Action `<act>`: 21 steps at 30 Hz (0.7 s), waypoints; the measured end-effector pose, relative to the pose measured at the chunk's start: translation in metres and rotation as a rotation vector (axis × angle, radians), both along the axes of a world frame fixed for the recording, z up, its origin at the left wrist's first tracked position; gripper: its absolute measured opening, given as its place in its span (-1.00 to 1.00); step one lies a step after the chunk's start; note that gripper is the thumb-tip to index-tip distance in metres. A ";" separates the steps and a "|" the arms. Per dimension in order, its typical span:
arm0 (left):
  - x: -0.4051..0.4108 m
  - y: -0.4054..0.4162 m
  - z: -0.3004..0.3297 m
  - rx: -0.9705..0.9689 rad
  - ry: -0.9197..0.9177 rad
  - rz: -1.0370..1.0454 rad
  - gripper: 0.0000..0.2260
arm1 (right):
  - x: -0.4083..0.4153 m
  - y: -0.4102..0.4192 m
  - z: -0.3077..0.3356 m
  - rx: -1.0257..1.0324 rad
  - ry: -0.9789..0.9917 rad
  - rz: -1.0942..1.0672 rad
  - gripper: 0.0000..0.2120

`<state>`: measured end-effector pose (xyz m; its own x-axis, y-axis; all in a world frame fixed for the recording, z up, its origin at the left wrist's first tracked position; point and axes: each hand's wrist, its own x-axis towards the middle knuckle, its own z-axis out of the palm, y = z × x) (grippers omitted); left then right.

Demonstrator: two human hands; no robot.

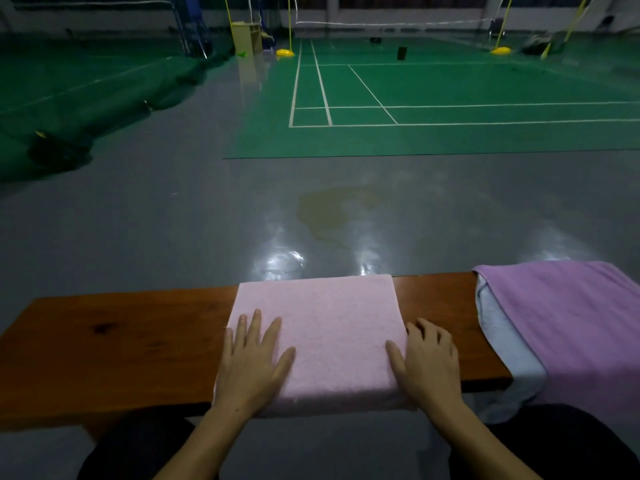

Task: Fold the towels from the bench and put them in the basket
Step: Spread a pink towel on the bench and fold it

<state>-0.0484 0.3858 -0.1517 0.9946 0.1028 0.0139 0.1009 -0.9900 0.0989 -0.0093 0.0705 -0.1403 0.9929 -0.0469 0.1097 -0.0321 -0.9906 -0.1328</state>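
The left hand (254, 362) is laid flat on the pink towel (318, 330), fingers spread and straight, pressing its left portion at about 7 o'clock of the cloth. The right hand (427, 363) is set at the towel's right edge, about 4 o'clock, its thumb lying on top of the cloth and its fingers curled over the side; whether the fingers reach beneath the fold cannot be told. The pink towel is folded to a thick rectangle and lies across the middle of the wooden counter (114, 341), its near edge overhanging slightly. At 3 o'clock a purple towel (568, 323) is draped over a pale blue towel (502, 341), both hanging off the counter's near side. Dark trouser legs (138, 448) are seen at the bottom. Beyond the counter a glossy grey floor (173, 220) is spread, and at 12 o'clock a green badminton court (450, 98) with white lines and a net (398, 24) is seen.
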 end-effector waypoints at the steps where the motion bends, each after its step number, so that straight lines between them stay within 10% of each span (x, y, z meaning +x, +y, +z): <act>1: 0.000 0.001 0.002 -0.001 -0.032 0.018 -0.31 | 0.001 0.000 0.003 0.006 -0.048 -0.031 -0.51; 11: 0.029 -0.032 0.024 -0.413 -0.346 -0.239 -0.73 | 0.022 0.000 0.027 0.373 0.156 -0.087 -0.72; 21: 0.059 -0.091 0.054 -0.729 -0.129 -0.426 -0.78 | 0.015 0.026 0.036 1.054 0.050 0.158 -0.74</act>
